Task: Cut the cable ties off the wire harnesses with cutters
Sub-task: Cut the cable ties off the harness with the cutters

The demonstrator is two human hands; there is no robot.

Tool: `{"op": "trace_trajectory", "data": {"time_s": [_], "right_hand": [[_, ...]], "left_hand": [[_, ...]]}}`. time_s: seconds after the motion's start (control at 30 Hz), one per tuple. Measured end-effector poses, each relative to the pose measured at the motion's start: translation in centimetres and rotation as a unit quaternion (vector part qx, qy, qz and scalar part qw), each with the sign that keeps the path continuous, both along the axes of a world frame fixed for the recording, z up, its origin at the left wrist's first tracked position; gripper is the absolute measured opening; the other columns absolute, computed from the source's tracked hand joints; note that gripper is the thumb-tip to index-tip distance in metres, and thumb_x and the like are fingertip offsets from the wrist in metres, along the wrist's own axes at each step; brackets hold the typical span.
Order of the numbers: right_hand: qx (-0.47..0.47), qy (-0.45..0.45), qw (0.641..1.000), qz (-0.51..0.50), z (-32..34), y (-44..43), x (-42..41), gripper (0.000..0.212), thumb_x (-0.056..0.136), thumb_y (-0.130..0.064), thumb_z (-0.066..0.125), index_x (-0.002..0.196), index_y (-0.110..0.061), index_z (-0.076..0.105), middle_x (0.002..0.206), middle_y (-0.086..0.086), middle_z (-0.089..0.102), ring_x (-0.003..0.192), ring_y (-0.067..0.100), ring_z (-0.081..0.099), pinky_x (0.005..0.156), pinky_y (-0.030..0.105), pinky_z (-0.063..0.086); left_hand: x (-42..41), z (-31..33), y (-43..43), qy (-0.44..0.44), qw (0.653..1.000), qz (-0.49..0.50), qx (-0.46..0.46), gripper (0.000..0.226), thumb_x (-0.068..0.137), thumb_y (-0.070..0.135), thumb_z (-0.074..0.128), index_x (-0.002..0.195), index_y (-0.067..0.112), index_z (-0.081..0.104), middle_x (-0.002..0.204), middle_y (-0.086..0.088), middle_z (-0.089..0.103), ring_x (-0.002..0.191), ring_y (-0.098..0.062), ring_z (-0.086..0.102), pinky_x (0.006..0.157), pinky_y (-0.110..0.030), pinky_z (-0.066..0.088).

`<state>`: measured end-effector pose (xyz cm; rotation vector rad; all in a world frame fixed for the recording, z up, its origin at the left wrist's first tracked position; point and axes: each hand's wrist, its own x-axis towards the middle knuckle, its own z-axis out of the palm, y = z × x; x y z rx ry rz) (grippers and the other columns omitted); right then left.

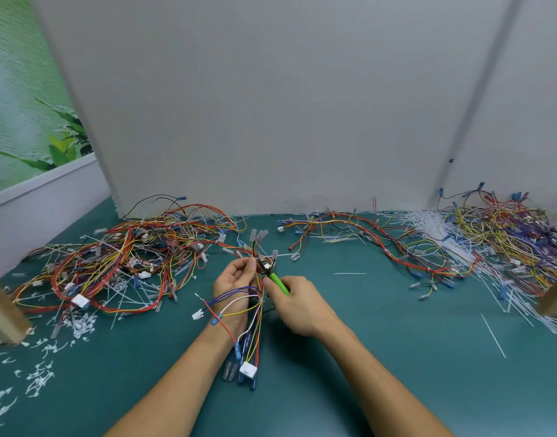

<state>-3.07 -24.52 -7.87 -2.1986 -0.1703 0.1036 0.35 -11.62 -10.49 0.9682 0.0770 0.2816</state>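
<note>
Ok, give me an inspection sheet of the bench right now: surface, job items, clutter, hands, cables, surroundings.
Surface: teal mat, littered at the edges.
Job's things: one harness held in the left hand; green-handled cutters at its bundle.
Clutter: cut tie scraps front left; loose white ties back right.
Hands: left hand grips the harness; right hand grips the cutters.
Cables: tangled harness piles left and right.
Surroundings: grey partition behind; wooden post at left edge.

left hand [236, 280]: just left of cutters [279, 282], fingers curled, pinching wire harness [253, 340] | right hand [297, 307]: gripping cutters' green handle, back upward | forearms: bare, both converging toward cutters from nearer side
</note>
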Motion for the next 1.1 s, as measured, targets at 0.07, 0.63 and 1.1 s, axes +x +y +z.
{"op": "trace_trajectory", "data": {"time_s": [0.07,0.63,1.1], "right_hand": [[0.046,0.038,0.998,-0.006,-0.3,0.4,0.2,0.053,0.104,-0.053,0.046,0.088,-0.004,0.058,0.066,0.006,0.054,0.055,0.027,0.055,0.049,0.037,0.048],[0.193,0.021,0.973,-0.125,0.1,-2.2,1.7,0.027,0.104,-0.034,0.051,0.095,-0.012,0.062,0.089,0.006,0.069,0.055,0.012,0.065,0.051,0.032,0.057],[0.350,0.102,0.923,-0.122,0.6,-2.1,1.5,0.032,0.089,-0.021,0.078,0.112,-0.005,0.063,0.097,0.011,0.074,0.063,0.018,0.066,0.055,0.032,0.055]], "left_hand": [[0.1,-0.1,0.0,0.003,1.000,0.006,0.029,0.011,0.096,-0.003,0.056,0.090,0.006,0.060,0.070,-0.001,0.067,0.053,-0.004,0.058,0.051,-0.014,0.048],[-0.5,0.7,0.5,-0.003,0.997,-0.076,-0.027,0.018,0.103,0.002,0.042,0.088,0.003,0.052,0.079,-0.013,0.066,0.063,-0.021,0.073,0.049,-0.025,0.055],[-0.8,0.7,0.3,0.036,0.991,-0.121,-0.035,0.018,0.075,0.011,0.070,0.076,0.011,0.051,0.055,-0.004,0.052,0.051,-0.020,0.063,0.053,-0.029,0.056]]}}
